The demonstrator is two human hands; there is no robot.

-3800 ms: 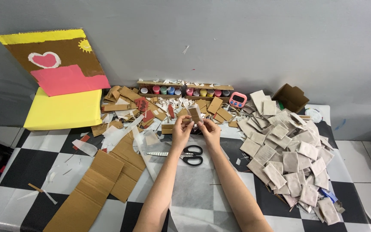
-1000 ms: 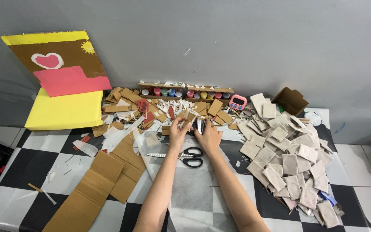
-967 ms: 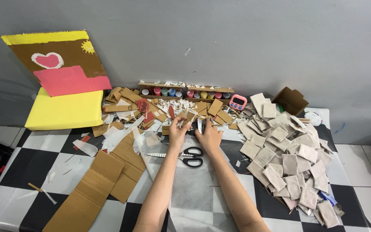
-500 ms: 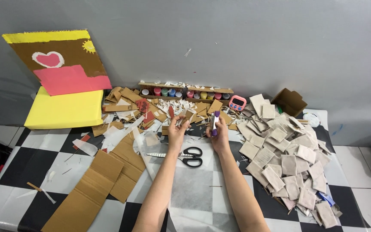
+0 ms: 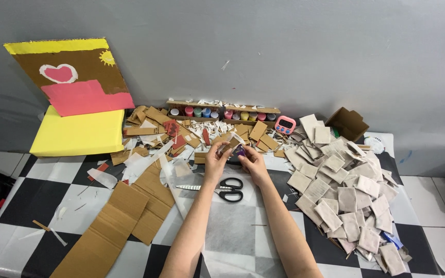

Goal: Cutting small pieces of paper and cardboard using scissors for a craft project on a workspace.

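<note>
My left hand (image 5: pixel 215 160) pinches a small brown cardboard piece (image 5: pixel 226 145) above the checkered floor mat. Beside it, my right hand (image 5: pixel 254 162) grips a small purple stick (image 5: pixel 240 151) and holds its end against that piece. Both hands meet just in front of the heap of cardboard scraps (image 5: pixel 181 135). Black-handled scissors (image 5: pixel 226 188) lie shut on a white sheet right below my hands.
A big pile of grey-brown squares (image 5: pixel 343 190) fills the right. Long corrugated cardboard strips (image 5: pixel 122 219) lie at left. By the wall stand a row of paint pots (image 5: pixel 222 112), a pink timer (image 5: pixel 285 124), an open small box (image 5: pixel 347 123), a yellow panel (image 5: pixel 78 135) and a painted heart board (image 5: pixel 68 77).
My right hand reached up to the right with the purple stick half a second ago and has come back to the left hand. The left hand stayed with the cardboard piece.
</note>
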